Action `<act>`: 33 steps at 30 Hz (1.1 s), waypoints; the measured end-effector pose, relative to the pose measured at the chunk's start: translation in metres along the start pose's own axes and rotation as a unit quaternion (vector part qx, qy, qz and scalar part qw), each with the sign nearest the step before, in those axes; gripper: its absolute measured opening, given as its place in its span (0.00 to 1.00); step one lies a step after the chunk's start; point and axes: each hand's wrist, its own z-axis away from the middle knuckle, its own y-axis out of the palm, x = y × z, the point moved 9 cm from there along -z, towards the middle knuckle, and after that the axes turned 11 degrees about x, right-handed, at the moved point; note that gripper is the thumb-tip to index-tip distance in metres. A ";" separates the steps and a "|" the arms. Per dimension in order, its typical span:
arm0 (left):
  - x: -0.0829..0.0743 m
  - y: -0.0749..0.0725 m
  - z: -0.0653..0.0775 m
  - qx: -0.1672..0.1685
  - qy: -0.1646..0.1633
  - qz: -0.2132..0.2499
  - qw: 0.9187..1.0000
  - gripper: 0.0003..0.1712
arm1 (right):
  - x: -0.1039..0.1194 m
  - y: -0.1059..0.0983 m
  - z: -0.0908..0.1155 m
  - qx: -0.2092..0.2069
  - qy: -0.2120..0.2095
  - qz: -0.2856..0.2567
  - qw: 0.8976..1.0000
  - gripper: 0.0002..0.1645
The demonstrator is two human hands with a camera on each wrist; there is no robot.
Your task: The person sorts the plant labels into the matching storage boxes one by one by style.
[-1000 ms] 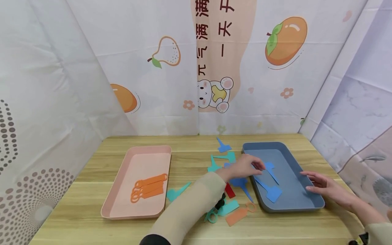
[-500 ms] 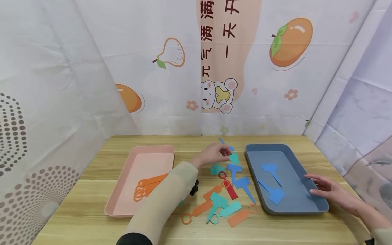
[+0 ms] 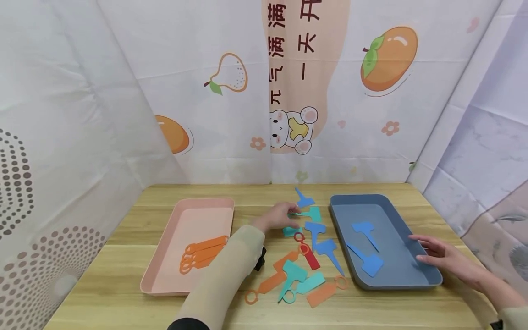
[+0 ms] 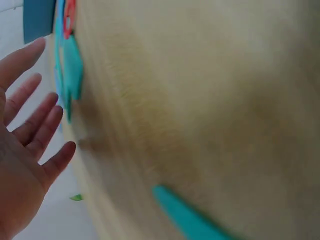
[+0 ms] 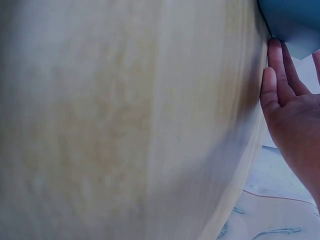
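Observation:
My left hand [image 3: 278, 216] is low over the middle of the table, with its fingertips right at a teal T-shaped plant label [image 3: 313, 214] and partly covering another teal label [image 3: 292, 231]. In the left wrist view its fingers [image 4: 41, 117] are spread, with nothing between them. Several blue T-shaped labels lie nearby, one [image 3: 315, 228] just right of the hand. The right hand [image 3: 447, 261] rests at the right side of the blue-grey tray [image 3: 392, 272], fingers against its wall. Inside that tray lie two blue T-shaped labels [image 3: 371, 263].
A pink tray [image 3: 165, 275] at the left holds several orange ring-ended tags [image 3: 204, 252], partly behind my left forearm. Between the trays lie red [image 3: 311, 256], orange [image 3: 321, 293] and teal [image 3: 311, 283] ring-ended tags. A printed curtain hangs behind the table.
My left hand has moved left from the blue-grey tray's near side rim to the teal labels, then down closer to them. The right hand stays at the tray.

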 end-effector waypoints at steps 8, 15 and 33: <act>0.011 0.003 0.002 0.031 -0.010 -0.030 0.999 0.26 | 0.000 0.001 0.001 0.005 0.004 -0.003 1.000 0.30; 0.018 -0.011 0.012 0.013 -0.038 -0.065 0.997 0.27 | 0.000 -0.002 0.000 -0.005 0.006 0.008 1.000 0.30; 0.014 -0.006 0.018 0.063 -0.039 -0.105 0.992 0.24 | 0.000 -0.001 0.000 -0.004 0.013 0.009 1.000 0.30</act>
